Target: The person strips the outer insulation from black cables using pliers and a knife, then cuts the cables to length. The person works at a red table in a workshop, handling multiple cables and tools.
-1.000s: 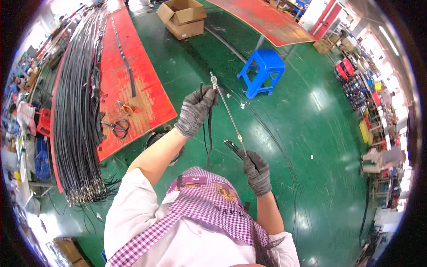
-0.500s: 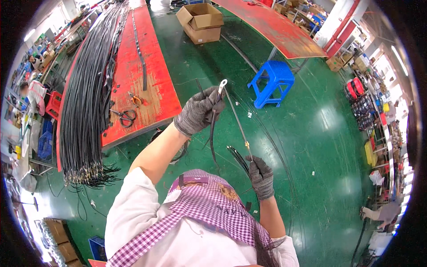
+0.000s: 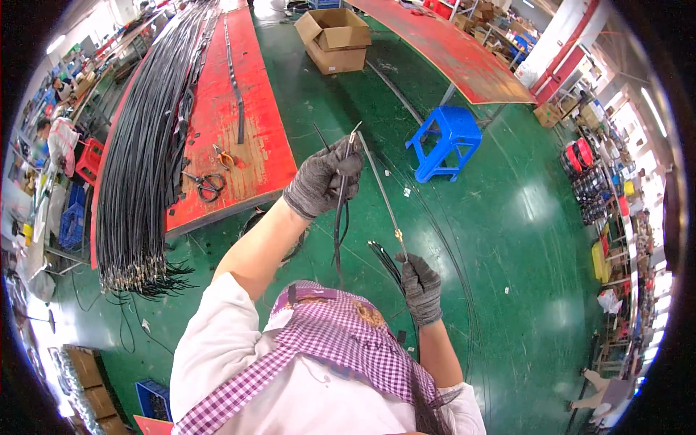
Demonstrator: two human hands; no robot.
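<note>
A: Left hand (image 3: 323, 181), grey glove, grip wrapped around a black cable (image 3: 340, 210), its metal end (image 3: 355, 133) poking up!

B: And the right hand (image 3: 422, 291)?

A: Grip pinched on the lower end of a thin metal rod (image 3: 378, 180), brass fitting (image 3: 399, 235) just above the fingers.

B: So rod and cable sit out front, above the green floor (image 3: 522, 246). Do their tips touch?

A: Very close, but hard to tell from here!

B: Scissors (image 3: 210, 188) lie on the red worktop (image 3: 264, 156), beside a long bundle of black cables (image 3: 141, 174).
</note>
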